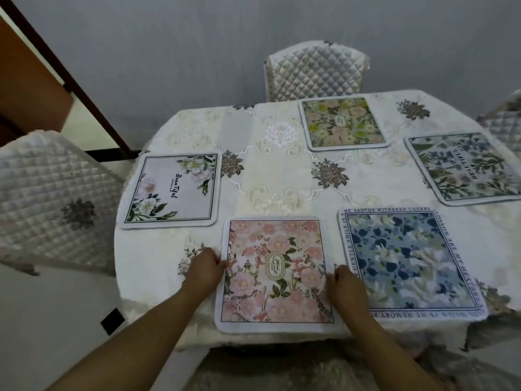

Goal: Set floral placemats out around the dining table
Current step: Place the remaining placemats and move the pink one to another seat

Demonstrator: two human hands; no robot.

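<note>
Tablecloth (282, 170), pale and embroidered, is spread over the round dining table, and five floral placemats are laid around it. Nearest the front edge, the pink placemat (275, 273) is pinched at its side edges by the left hand (204, 268) and right hand (342, 282), fingers curled.

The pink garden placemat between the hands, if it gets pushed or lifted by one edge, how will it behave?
The pink placemat lies flat with a thick bound rim, so it probably lifts semi-stiff, sagging a little. It looks thin, so likely light. Pushed by the left hand and right hand at its edges, it may drag and wrinkle the tablecloth.
</note>
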